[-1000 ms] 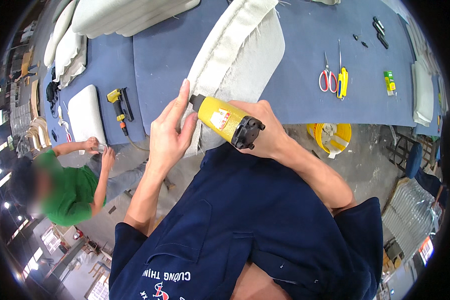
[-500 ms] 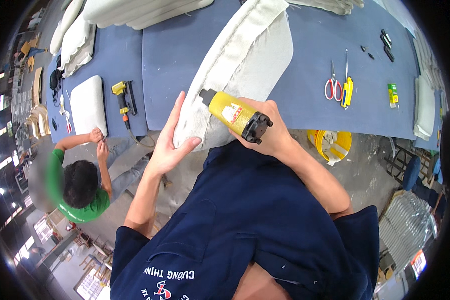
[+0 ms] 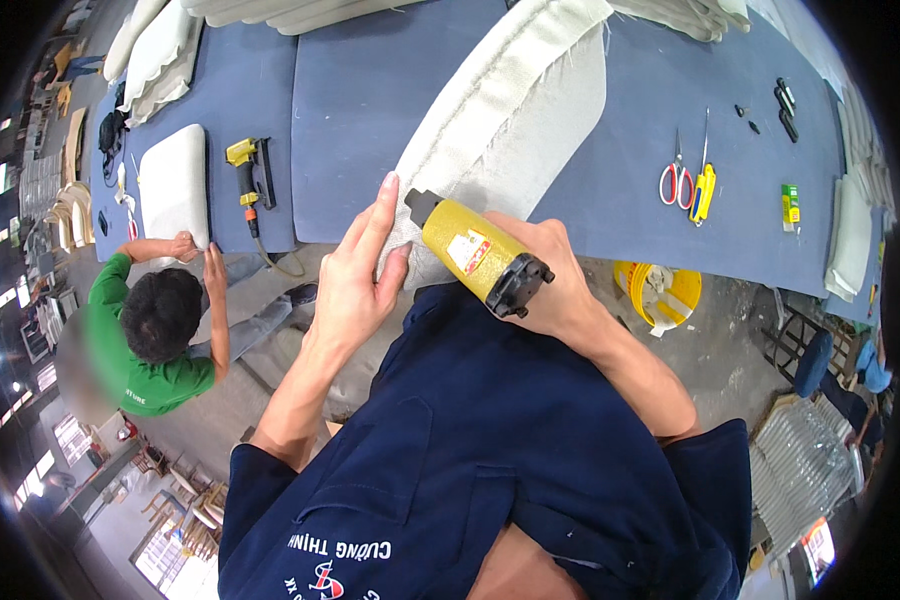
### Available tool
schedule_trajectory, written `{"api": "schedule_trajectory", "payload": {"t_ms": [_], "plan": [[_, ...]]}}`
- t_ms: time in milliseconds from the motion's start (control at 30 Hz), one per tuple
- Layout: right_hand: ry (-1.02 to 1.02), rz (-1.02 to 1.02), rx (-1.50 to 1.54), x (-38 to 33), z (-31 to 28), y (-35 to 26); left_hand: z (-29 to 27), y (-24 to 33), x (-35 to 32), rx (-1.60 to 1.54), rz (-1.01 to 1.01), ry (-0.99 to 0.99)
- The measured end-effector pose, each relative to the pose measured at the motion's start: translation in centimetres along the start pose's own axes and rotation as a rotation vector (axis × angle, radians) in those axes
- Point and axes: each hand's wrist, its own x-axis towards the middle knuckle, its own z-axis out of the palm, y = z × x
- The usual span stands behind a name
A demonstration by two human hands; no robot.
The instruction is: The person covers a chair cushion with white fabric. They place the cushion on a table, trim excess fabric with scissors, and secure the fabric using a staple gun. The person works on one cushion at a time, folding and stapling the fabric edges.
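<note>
My right hand (image 3: 548, 270) is wrapped round a yellow staple gun (image 3: 462, 248) with a black end cap. The gun's dark nose points at the near left edge of a light fabric-covered seat cushion (image 3: 500, 125); whether it touches cannot be made out. At that same near edge, my left hand (image 3: 358, 280) grips the cushion between thumb and fingers. The cushion stands tilted over the table's front edge, showing a seam and a frayed fabric border. Most of my right fingers are hidden behind the gun.
On the blue padded table (image 3: 355, 130) lie another staple gun (image 3: 248, 175), scissors (image 3: 676, 180), a yellow-handled tool (image 3: 704, 190) and a small green-yellow box (image 3: 790, 207). Cushions (image 3: 300, 12) are stacked at the back. A yellow bucket (image 3: 682, 298) stands below. To the left, a person (image 3: 160, 340) handles a white cushion (image 3: 173, 185).
My left hand has shifted right along the cushion's near edge, its fingers closer together. The cushion and the staple gun have shifted slightly right. The person at left has moved closer to the table.
</note>
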Motion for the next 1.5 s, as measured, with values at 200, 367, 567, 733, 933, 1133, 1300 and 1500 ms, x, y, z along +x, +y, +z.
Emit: {"api": "schedule_trajectory", "payload": {"t_ms": [200, 367, 567, 733, 933, 1133, 1300, 1500], "plan": [[0.022, -0.05, -0.056, 0.9, 0.1, 1.7, 0.4, -0.8, 0.2, 0.033, 0.101, 0.059], [0.033, -0.018, -0.018, 1.3, 1.0, 1.1, 0.0, -1.5, 0.2, 0.024, 0.123, 0.085], [0.003, -0.012, -0.038, 0.6, 1.7, 0.9, -0.2, -1.0, 0.1, -0.015, 0.053, 0.043], [-0.018, 0.019, -0.098, 0.9, 1.5, 1.1, 0.3, -2.0, -0.1, -0.026, 0.12, 0.111], [0.01, -0.005, -0.01, -0.3, 1.6, 0.4, 2.3, -2.8, -2.1, -0.388, -0.11, 0.182], [-0.027, 0.017, 0.067, -0.6, 2.2, -0.4, 2.2, -2.5, -1.9, -0.098, 0.063, 0.26], [-0.043, -0.01, -0.08, -0.6, 2.5, 0.7, 1.8, -2.3, -1.7, -0.073, 0.064, 0.242], [0.025, -0.094, -0.051, 0.0, 3.7, 1.4, 1.3, -4.7, -3.0, -0.124, 0.128, 0.15]]}}
